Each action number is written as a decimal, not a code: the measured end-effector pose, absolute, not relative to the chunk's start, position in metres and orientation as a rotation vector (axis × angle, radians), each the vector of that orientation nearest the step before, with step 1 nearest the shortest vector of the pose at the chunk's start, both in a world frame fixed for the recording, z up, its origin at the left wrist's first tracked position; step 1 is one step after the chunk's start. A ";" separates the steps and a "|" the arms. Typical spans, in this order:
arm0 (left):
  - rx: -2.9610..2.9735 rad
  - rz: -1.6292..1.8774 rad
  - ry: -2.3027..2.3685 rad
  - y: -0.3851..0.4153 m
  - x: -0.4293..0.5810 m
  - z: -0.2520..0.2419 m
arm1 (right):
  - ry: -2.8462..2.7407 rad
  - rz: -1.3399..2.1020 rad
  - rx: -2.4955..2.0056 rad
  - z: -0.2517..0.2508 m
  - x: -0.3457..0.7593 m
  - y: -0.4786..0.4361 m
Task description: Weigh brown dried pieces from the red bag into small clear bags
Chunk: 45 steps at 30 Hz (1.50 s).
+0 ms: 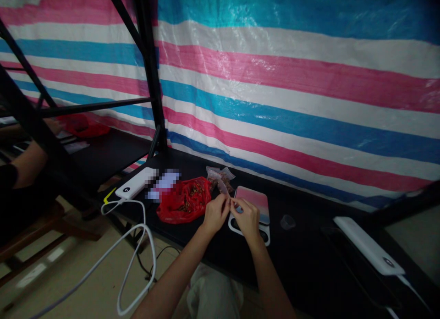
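My left hand (pixel 216 213) and my right hand (pixel 248 216) meet at the fingertips, both pinched on a small clear plastic bag (pixel 224 189). What the bag holds is too faint to make out. Under my right hand lies a white flat device, like a small scale (pixel 252 197), its shiny top reflecting pink and blue. Left of my left hand, an opened red plastic bag (pixel 172 204) holds many small brownish pieces. Behind my hands lie several small filled clear bags (pixel 227 174), partly hidden.
A small clear cup (pixel 288 222) stands right of the device. White power banks (pixel 135 184) (pixel 369 245) with cables lie at both ends of the black table (pixel 302 264). A black metal frame (pixel 146 57) rises at left; another person's arm (pixel 30 165) shows beyond.
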<state>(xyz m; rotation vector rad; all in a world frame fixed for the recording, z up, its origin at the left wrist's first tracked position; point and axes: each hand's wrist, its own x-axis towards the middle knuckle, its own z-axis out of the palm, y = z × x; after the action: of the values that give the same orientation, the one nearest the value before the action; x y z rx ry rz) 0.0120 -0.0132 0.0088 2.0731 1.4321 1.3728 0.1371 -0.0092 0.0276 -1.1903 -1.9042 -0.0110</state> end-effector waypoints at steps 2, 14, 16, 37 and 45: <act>2.096 1.391 1.412 -0.013 0.012 0.008 | -1.862 0.027 -1.220 0.029 0.136 -0.009; 2.216 1.378 1.411 -0.016 0.015 0.008 | -1.406 0.589 -1.226 0.019 0.141 0.006; 2.163 1.371 1.469 -0.017 0.015 0.010 | -1.411 0.595 -1.188 0.019 0.143 0.007; 2.067 1.406 1.389 -0.011 0.015 0.006 | -1.712 0.357 -1.121 0.022 0.135 -0.001; 1.934 1.481 1.415 -0.007 0.015 -0.003 | -1.722 0.246 -1.118 0.020 0.133 -0.001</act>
<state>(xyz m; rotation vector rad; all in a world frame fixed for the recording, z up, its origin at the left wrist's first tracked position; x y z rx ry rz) 0.0151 -0.0066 -0.0033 1.9337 1.4148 1.4806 0.1329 -0.0014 0.0196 -1.1179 -1.7224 0.2457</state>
